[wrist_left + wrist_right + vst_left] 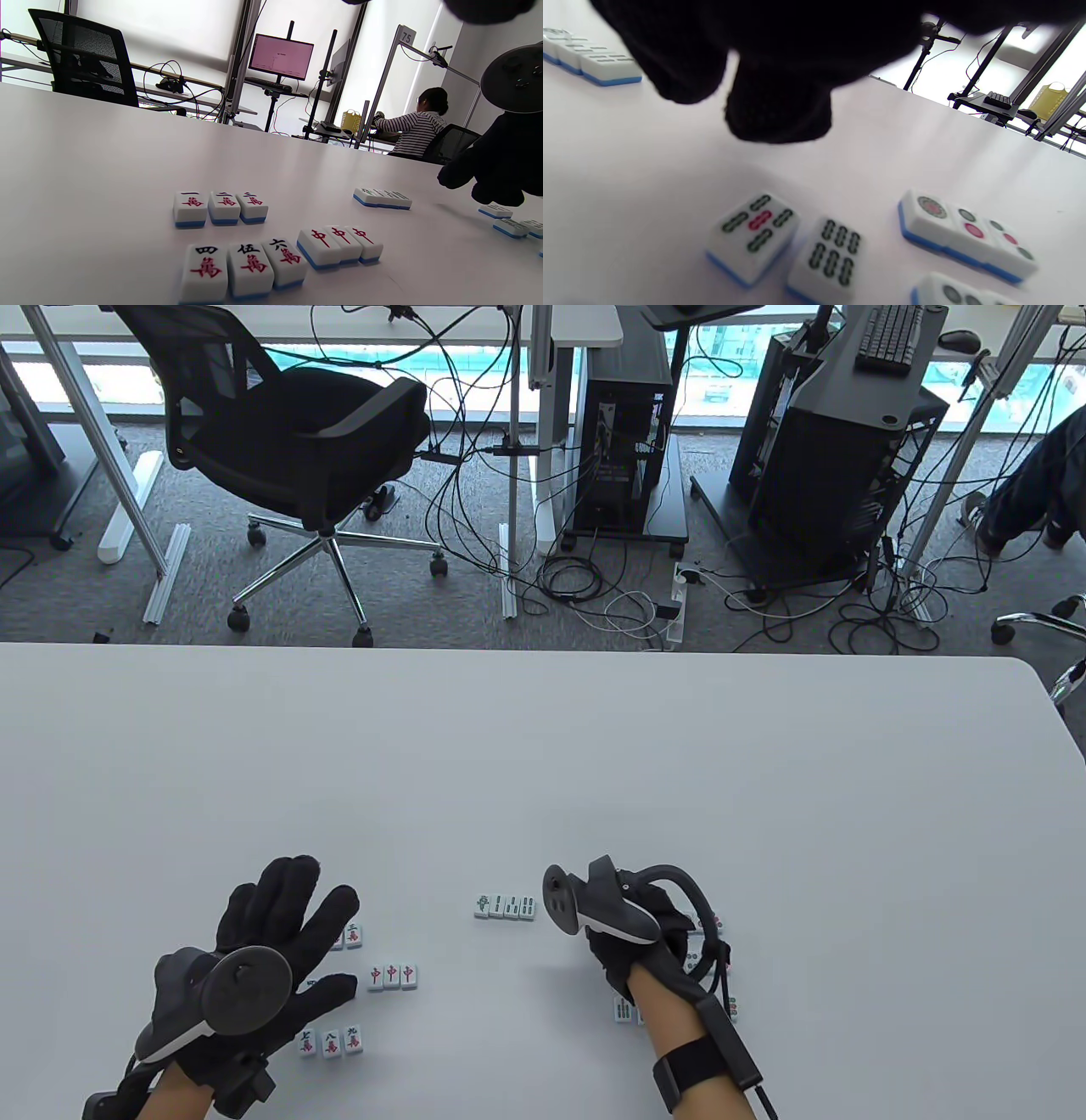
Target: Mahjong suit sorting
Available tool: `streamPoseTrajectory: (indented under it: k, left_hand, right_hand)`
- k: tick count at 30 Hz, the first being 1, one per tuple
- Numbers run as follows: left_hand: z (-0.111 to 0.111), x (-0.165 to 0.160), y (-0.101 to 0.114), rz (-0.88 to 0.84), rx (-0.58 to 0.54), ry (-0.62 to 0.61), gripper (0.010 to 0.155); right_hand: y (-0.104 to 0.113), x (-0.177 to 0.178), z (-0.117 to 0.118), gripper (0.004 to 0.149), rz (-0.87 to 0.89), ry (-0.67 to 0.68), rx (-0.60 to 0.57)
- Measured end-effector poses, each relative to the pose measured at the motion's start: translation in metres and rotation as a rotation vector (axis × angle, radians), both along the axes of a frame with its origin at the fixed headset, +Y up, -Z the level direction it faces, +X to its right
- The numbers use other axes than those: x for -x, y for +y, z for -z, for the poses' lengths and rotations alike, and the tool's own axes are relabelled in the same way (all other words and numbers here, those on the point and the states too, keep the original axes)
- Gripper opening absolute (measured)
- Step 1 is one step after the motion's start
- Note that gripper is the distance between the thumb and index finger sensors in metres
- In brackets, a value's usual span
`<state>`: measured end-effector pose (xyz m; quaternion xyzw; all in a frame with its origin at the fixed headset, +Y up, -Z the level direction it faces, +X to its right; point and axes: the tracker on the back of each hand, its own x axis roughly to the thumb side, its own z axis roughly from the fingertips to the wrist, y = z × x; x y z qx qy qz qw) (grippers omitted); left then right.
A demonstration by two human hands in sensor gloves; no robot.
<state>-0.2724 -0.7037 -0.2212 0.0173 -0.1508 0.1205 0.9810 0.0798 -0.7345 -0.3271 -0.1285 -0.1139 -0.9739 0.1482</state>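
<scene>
Currently the left hand (280,950) lies flat with fingers spread above the character tiles (220,207). Right hand (640,937) hovers, fingers curled and empty, over two bamboo tiles (789,245); circle tiles (967,237) lie beside them.

black office chair (297,449) on grey carpet (76,585).

This is an office or computer lab with grey carpet. Beyond the white desk (543,746) stand a black mesh swivel chair (288,432), tower computers (624,449) on rolling stands, a keyboard (887,335) and tangled cables (594,594). A lit monitor (281,57) glows near a person (418,125) seated at another workstation.
</scene>
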Motion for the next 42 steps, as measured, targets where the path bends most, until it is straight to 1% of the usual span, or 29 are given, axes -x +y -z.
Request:
streamPoseTrajectory:
  k: [4,10,13,17,22,24,27,30,32,35,42]
  left_hand:
    - [0.0,-0.001,-0.001,0.01,0.004,-0.002,0.081]
    - [0.0,-0.002,-0.001,0.017,0.009,0.0,0.082]
    - [0.001,-0.002,-0.001,0.018,0.01,0.001,0.082]
    - [0.001,-0.002,0.0,0.01,0.008,0.005,0.082]
    - [0.001,-0.002,0.0,0.008,0.009,0.004,0.082]
    - [0.001,-0.002,0.0,0.009,0.008,0.002,0.082]
    - [0.001,-0.002,0.0,0.009,0.011,0.003,0.082]
    - [0.001,-0.002,0.0,0.009,0.01,0.003,0.081]
    - [0.001,-0.002,0.0,0.01,0.009,0.001,0.082]
    - [0.001,-0.001,0.0,0.005,0.009,0.003,0.081]
    - [0.001,0.002,0.003,-0.014,0.002,0.01,0.082]
  right_hand:
    - [-0.005,-0.016,-0.009,0.063,-0.016,-0.026,0.067]
    - [-0.015,-0.02,-0.018,0.064,-0.063,0.007,0.095]
    - [-0.022,-0.019,-0.018,0.064,-0.073,0.0,0.104]
    - [-0.026,-0.012,-0.016,0.06,-0.101,0.018,0.07]
    - [-0.023,-0.002,-0.009,0.059,-0.111,0.024,0.141]
    - [-0.019,0.007,-0.008,0.058,-0.059,0.049,0.101]
    - [-0.012,0.027,-0.006,0.057,0.057,0.122,-0.057]
    - [-0.011,0.044,-0.003,0.057,0.073,0.179,-0.139]
    - [-0.013,0.052,0.001,0.057,0.068,0.187,-0.143]
    - [-0.019,0.062,0.009,0.057,0.034,0.155,-0.097]
    - [-0.029,0.073,0.015,0.055,0.069,0.147,-0.058]
